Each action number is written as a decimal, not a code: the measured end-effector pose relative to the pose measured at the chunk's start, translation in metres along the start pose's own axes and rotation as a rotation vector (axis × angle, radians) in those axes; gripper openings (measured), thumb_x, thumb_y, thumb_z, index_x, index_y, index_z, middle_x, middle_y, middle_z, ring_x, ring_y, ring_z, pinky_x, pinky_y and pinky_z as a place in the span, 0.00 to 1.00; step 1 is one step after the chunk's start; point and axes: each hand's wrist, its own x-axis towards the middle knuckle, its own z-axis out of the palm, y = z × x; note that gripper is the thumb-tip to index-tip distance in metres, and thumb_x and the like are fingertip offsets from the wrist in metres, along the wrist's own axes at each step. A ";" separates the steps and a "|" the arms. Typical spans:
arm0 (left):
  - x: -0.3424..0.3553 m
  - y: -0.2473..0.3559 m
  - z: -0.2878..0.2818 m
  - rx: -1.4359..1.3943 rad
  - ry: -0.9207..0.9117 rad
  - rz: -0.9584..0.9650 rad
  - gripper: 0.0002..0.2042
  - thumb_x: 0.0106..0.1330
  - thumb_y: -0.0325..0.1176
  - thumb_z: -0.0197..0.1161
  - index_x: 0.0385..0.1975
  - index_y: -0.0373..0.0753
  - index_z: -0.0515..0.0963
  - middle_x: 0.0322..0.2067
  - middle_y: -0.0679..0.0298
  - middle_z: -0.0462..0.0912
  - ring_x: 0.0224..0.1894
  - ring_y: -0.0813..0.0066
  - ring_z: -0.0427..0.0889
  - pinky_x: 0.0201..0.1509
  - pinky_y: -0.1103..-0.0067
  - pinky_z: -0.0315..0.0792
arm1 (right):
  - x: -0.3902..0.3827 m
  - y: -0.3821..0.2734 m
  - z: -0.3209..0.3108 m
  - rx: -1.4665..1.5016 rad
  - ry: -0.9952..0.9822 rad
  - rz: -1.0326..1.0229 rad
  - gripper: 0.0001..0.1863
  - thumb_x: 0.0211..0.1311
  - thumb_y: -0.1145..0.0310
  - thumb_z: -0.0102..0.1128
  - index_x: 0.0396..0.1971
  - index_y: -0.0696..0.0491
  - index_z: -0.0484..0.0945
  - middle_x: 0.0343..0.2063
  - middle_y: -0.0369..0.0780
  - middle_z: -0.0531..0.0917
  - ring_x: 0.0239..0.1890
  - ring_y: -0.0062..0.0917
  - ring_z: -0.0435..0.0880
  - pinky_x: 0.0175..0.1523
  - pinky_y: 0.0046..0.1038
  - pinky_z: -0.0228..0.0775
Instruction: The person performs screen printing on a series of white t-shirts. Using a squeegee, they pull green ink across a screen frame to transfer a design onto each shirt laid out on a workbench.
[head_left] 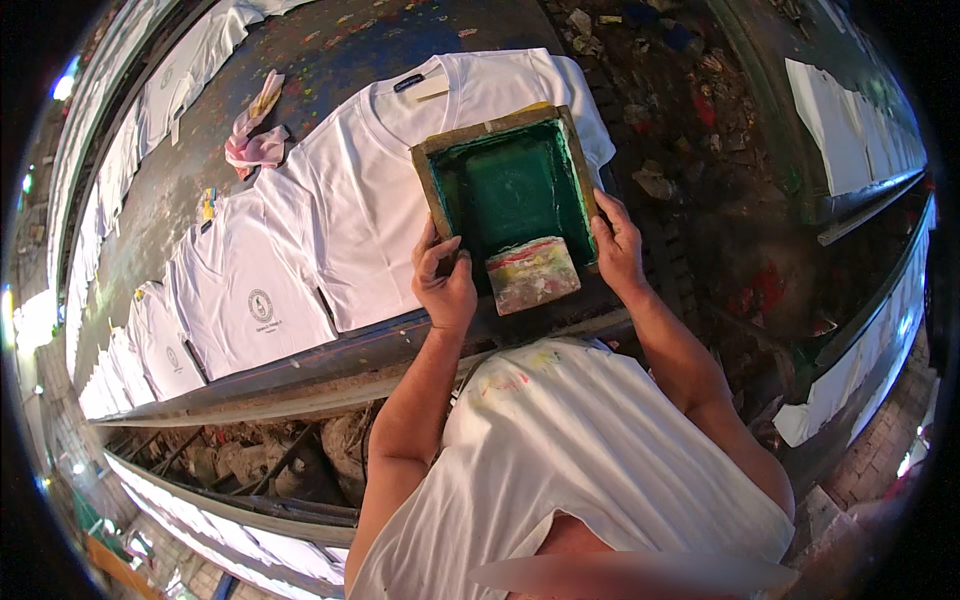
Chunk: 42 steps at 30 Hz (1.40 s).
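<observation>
A wooden screen printing frame (428, 185) with dark green mesh lies over the front of a white T-shirt (355, 195). My left hand (447, 283) grips its left side near the lower corner, fingers curled. On the opposite side, my right hand (618, 246) is closed around the edge. A paint-stained squeegee (533, 282) leans inside the frame at its near end, between my hands and touched by neither. The shirt's collar and shoulders show beyond the frame, while its chest is hidden under it.
More white T-shirts (262, 275) with small dark round prints run along the table to the left. A pinkish rag (258, 140) rests on the paint-spattered tabletop (345, 48). Other shirts (850, 130) hang over a table at right, across a littered gap.
</observation>
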 end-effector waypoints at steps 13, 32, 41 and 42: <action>0.005 -0.005 0.002 -0.044 0.020 0.003 0.12 0.65 0.12 0.68 0.45 0.32 0.89 0.75 0.42 0.78 0.77 0.53 0.78 0.79 0.65 0.73 | 0.003 -0.001 -0.001 0.023 -0.044 -0.007 0.26 0.86 0.72 0.55 0.79 0.57 0.73 0.72 0.49 0.80 0.72 0.37 0.81 0.75 0.36 0.72; -0.007 0.001 -0.001 0.242 -0.007 0.526 0.17 0.47 0.16 0.72 0.38 0.40 0.86 0.75 0.33 0.71 0.70 0.30 0.75 0.73 0.51 0.74 | -0.019 0.037 0.002 -0.236 0.187 -0.091 0.30 0.87 0.62 0.46 0.78 0.65 0.71 0.75 0.53 0.77 0.75 0.45 0.76 0.81 0.39 0.62; 0.007 -0.002 0.003 0.103 0.020 0.334 0.13 0.49 0.12 0.68 0.32 0.38 0.85 0.72 0.38 0.76 0.69 0.37 0.77 0.73 0.57 0.75 | -0.001 0.014 -0.001 -0.080 0.045 0.045 0.25 0.87 0.68 0.51 0.76 0.63 0.76 0.72 0.49 0.81 0.73 0.37 0.79 0.79 0.35 0.65; 0.007 -0.003 0.003 0.088 0.022 0.313 0.13 0.50 0.12 0.68 0.32 0.38 0.85 0.71 0.39 0.77 0.70 0.37 0.77 0.73 0.57 0.75 | -0.001 0.010 -0.001 -0.136 0.037 0.043 0.25 0.87 0.68 0.51 0.75 0.63 0.76 0.71 0.48 0.82 0.72 0.36 0.80 0.77 0.34 0.68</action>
